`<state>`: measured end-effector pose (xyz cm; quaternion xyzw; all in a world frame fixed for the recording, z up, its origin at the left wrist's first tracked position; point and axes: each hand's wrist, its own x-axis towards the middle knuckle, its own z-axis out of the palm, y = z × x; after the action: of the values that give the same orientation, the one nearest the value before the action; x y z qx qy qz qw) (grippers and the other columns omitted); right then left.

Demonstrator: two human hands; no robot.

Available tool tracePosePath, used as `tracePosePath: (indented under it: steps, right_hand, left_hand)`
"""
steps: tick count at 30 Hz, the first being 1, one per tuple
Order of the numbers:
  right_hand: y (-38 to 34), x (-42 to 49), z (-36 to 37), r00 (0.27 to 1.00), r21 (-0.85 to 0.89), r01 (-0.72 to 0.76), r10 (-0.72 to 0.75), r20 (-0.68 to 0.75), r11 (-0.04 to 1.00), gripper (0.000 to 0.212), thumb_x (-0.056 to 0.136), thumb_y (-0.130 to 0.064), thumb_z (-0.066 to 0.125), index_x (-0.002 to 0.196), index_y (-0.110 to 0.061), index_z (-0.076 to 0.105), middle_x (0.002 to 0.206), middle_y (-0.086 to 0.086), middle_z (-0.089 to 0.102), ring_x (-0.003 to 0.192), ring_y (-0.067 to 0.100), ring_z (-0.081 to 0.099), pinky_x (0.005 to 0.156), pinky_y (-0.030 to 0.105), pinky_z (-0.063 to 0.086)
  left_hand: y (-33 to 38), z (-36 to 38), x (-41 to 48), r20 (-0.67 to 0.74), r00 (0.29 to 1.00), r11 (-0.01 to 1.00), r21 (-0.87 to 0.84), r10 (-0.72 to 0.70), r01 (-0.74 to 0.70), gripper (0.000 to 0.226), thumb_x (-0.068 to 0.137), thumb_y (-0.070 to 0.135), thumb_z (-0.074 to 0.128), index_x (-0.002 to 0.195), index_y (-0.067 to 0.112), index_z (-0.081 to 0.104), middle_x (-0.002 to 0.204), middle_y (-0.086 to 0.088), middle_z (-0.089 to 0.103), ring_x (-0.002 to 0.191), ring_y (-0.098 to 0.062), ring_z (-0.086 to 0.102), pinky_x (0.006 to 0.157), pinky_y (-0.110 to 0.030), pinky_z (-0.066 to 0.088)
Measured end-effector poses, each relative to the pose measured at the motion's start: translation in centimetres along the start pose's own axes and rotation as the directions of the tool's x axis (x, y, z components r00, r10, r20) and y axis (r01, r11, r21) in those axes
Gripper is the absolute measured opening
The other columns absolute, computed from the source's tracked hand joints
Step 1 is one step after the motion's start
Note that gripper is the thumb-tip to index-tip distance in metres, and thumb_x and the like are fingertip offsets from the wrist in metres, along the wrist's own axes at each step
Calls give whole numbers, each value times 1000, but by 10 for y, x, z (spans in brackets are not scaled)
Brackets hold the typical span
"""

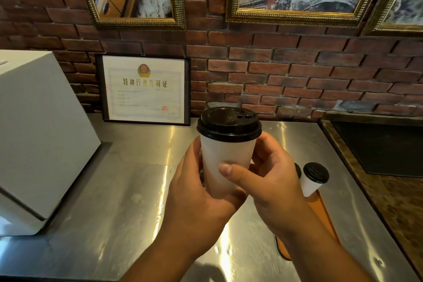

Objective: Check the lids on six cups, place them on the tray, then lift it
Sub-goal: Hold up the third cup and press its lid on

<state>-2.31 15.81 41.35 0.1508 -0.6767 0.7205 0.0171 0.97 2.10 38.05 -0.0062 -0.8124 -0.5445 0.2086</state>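
Observation:
I hold a white paper cup (225,158) with a black lid (229,124) raised above the steel counter, upright and close to the camera. My left hand (196,192) wraps its left side and base. My right hand (272,181) grips its right side, thumb across the front. Behind my right hand a second lidded white cup (312,179) stands on an orange tray (320,210). The black lid edge of another cup (298,170) peeks out beside it. My right arm hides most of the tray.
A steel counter (128,181) spreads below. A large white box-shaped appliance (34,135) fills the left side. A framed certificate (144,89) leans on the brick wall at the back. A dark recessed panel (384,144) in a stone-patterned top lies at the right.

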Motion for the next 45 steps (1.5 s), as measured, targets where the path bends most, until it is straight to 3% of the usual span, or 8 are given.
tracePosePath:
  steps: [13, 17, 20, 22, 30, 34, 42, 45]
  right_hand:
    - [7, 4, -4, 996, 31, 53, -55, 76, 998, 76, 67, 0, 86, 133, -27, 60, 120, -11, 74, 117, 9, 69, 85, 18, 59]
    - [11, 5, -3, 996, 6, 69, -69, 54, 998, 81, 69, 12, 89, 126, -38, 62, 120, -13, 74, 117, 8, 69, 82, 18, 60]
    - [14, 6, -1, 997, -16, 67, -67, 47, 998, 82, 66, 4, 92, 120, -49, 62, 119, -18, 73, 115, 3, 68, 82, 16, 59]
    - [13, 7, 0, 996, -6, 58, -58, 61, 998, 80, 65, -1, 89, 127, -42, 60, 120, -17, 73, 116, 4, 68, 83, 16, 59]
    - [15, 11, 0, 997, -31, 64, -63, 46, 997, 86, 65, 11, 92, 127, -38, 59, 119, -18, 73, 116, 1, 67, 81, 14, 58]
    - [14, 13, 1, 997, -26, 53, -51, 50, 998, 83, 63, -2, 89, 127, -43, 58, 121, -19, 72, 118, 3, 66, 82, 16, 59]
    - [11, 13, -2, 999, -23, 35, -34, 38, 999, 85, 67, 8, 92, 133, -31, 57, 121, -14, 73, 117, 8, 68, 82, 19, 60]
    - [12, 13, -2, 999, -23, 22, -21, 47, 999, 86, 66, 4, 93, 133, -34, 55, 121, -16, 71, 117, 6, 67, 83, 19, 60]
  left_hand:
    - [1, -5, 6, -5, 1000, 999, -34, 23, -23, 83, 55, 75, 75, 125, 83, 31, 122, 53, 51, 115, 28, 48, 63, 8, 37]
    - [-1, -6, 6, -8, 1000, 999, -45, 6, -6, 82, 53, 76, 76, 122, 83, 33, 120, 53, 53, 113, 27, 50, 63, 8, 38]
    - [-1, -6, 7, -10, 1000, 999, -42, 10, -11, 80, 54, 74, 77, 118, 86, 32, 117, 56, 52, 111, 28, 50, 66, 8, 39]
    - [-3, -6, 8, -12, 1000, 999, -35, 19, -20, 82, 56, 69, 81, 119, 87, 31, 117, 57, 50, 112, 28, 49, 66, 8, 38]
    - [-4, -3, 13, -10, 1000, 999, -36, 17, -17, 77, 53, 75, 73, 117, 89, 33, 114, 61, 49, 111, 34, 46, 62, 11, 34]
    - [-12, 0, 15, -14, 997, 986, -151, -74, 71, 71, 56, 67, 77, 120, 71, 48, 105, 47, 61, 120, 14, 58, 66, 2, 45]
    - [-10, -1, 12, 51, 999, 999, -44, 8, -5, 86, 59, 57, 88, 119, 87, 33, 118, 55, 52, 113, 29, 48, 63, 6, 40]
    - [-9, -1, 13, 39, 999, 997, -70, -19, 22, 74, 57, 72, 79, 117, 86, 37, 115, 53, 55, 113, 24, 53, 63, 3, 44]
